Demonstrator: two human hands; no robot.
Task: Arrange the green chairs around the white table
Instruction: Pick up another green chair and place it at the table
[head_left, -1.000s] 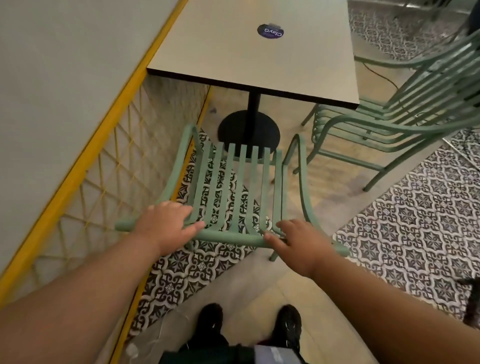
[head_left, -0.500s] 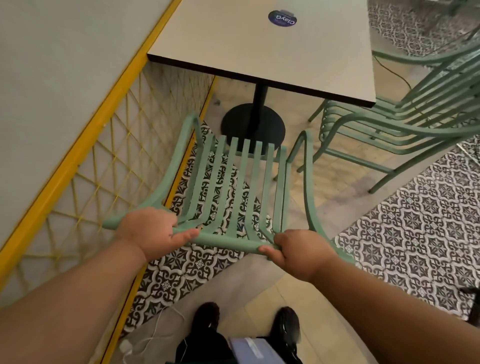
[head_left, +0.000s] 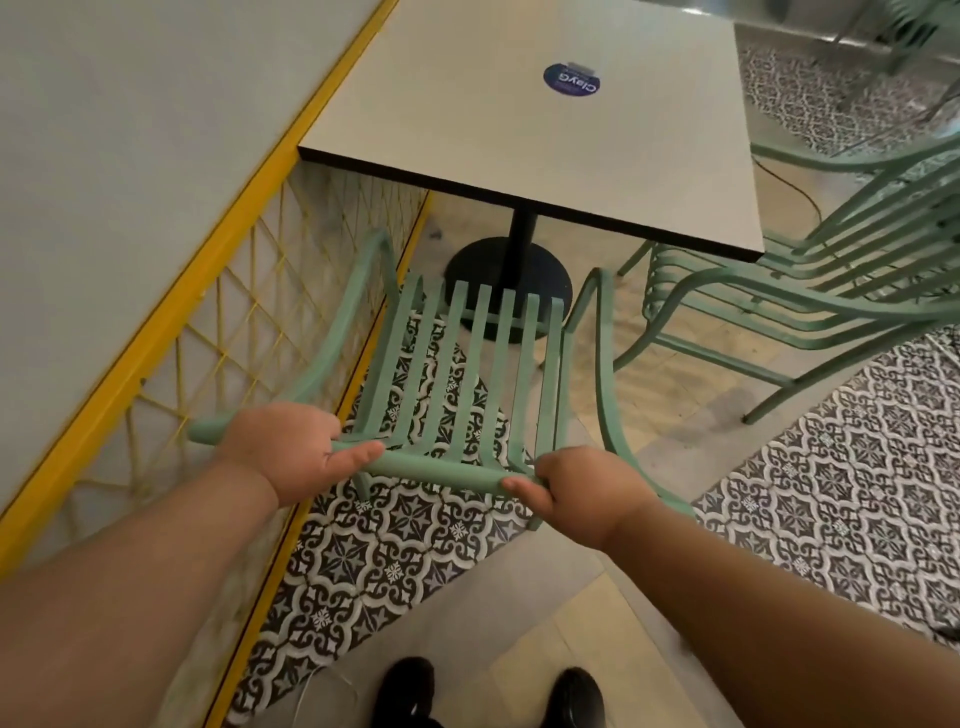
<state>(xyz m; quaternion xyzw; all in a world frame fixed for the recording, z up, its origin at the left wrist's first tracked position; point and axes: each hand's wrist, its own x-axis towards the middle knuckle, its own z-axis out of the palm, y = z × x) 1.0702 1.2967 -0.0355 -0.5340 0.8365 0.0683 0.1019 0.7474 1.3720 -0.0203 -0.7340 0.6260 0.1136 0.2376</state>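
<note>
Green slatted chair (head_left: 483, 374) stands before the near edge of the white table (head_left: 545, 135), facing it. Left hand (head_left: 291, 447) and right hand (head_left: 576, 488) each grip its top rail, fingers curled. Stacked green chairs (head_left: 831, 275) stand beside the table's right side.

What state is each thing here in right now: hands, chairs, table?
Left hand, grips the chair's top rail.
Right hand, grips the same rail.
Chair, held by its back, seat pointing at the table.
Table, upright, a round sticker on top.
Stacked chairs, nested together, right of the table.
</note>
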